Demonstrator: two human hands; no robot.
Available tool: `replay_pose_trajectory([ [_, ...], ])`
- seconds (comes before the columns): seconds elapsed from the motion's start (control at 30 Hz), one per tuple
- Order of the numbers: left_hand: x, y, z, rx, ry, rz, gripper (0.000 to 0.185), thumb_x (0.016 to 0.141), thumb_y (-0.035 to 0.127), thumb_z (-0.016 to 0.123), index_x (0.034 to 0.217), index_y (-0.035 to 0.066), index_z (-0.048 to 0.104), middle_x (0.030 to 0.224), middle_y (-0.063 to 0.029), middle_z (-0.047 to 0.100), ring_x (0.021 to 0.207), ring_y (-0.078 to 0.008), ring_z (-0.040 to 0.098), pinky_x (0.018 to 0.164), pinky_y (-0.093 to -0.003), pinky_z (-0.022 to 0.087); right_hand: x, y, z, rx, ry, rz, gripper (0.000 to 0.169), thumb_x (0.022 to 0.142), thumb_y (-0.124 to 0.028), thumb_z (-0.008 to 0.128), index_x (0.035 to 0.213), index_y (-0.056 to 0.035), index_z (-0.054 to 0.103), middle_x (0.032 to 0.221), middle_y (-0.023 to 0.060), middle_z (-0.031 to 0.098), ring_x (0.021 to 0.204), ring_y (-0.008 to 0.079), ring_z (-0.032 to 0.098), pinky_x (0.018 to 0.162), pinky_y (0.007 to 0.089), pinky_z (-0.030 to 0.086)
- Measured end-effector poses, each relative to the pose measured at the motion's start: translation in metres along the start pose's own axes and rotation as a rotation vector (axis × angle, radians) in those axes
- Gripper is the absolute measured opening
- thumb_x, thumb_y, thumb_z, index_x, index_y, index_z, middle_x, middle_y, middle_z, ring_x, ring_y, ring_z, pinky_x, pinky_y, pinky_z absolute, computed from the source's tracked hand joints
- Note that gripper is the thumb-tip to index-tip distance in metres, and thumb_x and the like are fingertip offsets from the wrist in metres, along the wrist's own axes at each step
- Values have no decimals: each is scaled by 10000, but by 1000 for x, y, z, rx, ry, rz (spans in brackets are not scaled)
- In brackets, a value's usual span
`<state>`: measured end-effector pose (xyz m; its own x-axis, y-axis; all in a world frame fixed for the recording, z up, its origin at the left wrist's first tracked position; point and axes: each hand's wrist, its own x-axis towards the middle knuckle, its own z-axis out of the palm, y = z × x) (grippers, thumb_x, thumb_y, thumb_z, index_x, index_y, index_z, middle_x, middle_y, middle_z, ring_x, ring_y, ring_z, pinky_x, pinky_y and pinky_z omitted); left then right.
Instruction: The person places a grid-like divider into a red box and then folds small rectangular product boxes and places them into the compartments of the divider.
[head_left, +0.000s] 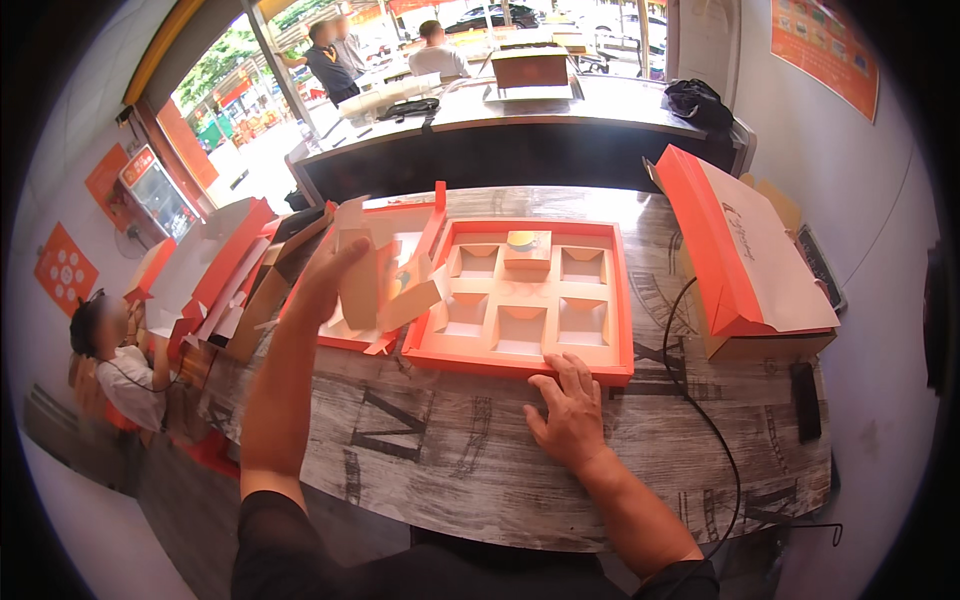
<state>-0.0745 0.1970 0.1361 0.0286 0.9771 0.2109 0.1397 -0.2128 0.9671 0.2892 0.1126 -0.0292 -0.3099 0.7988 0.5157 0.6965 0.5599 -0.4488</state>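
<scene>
My left hand (324, 281) is raised over the left side of the table and grips a small carton (360, 281) with its flaps standing open; both are blurred by motion. Part of a printed picture shows on the carton. Below and to its right lies an orange gift box (624, 300) with a pale insert (517, 292) of several square recesses. A closed small carton (529, 251) sits at the back middle recess, and the other recesses hold nothing. My right hand (571, 412) rests its fingertips on the box's front rim, holding nothing, fingers slightly apart.
Another orange box (440, 202) lies partly behind my left hand. Stacked orange box parts (225, 262) stand at the left, near a seated person (131, 375). On the right are an orange-and-white box (750, 247), a black cable (709, 420) and a dark flat object (806, 401).
</scene>
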Motion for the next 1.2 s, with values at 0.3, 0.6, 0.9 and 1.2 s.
replay_pose_trajectory([
  [0.3, -5, -51, 67, -386, -242, -417, 674, 990, 525, 673, 1414, 17, 545, 1245, -135, 683, 1109, -232, 700, 928, -409, 604, 0, -1, -1, 18, -50, 9, 426, 771, -217, 827, 1165, -145, 686, 1482, 120, 525, 1453, 348, 417, 1113, 498, 381],
  [0.6, -6, -47, 15, -739, -93, -312, 752, 1030, 629, 525, 1462, 14, 502, 1347, -189, 634, 1224, -341, 656, 1033, -480, 565, 0, -3, 2, 20, -28, 7, 415, 794, -241, 807, 1182, -157, 689, 1478, 114, 525, 1453, 342, 412, 1086, 509, 397],
  [0.9, -68, -102, 89, -1047, -335, -229, 1001, 891, 825, 531, 1549, 77, 428, 1458, -181, 581, 1299, -361, 617, 1039, -534, 556, 5, -3, -2, 249, 145, -26, 424, 845, -192, 801, 1232, -83, 667, 1412, 164, 596, 1320, 379, 557, 1067, 487, 455],
  [1.2, -112, -110, 160, -1017, -471, -374, 1214, 796, 969, 366, 1519, -3, 436, 1360, -225, 628, 1215, -328, 662, 1000, -455, 583, -4, -9, 5, 1144, -59, 113, 613, 958, -181, 731, 1498, -17, 489, 1393, 105, 578, 1214, 209, 604, 1019, 356, 499],
])
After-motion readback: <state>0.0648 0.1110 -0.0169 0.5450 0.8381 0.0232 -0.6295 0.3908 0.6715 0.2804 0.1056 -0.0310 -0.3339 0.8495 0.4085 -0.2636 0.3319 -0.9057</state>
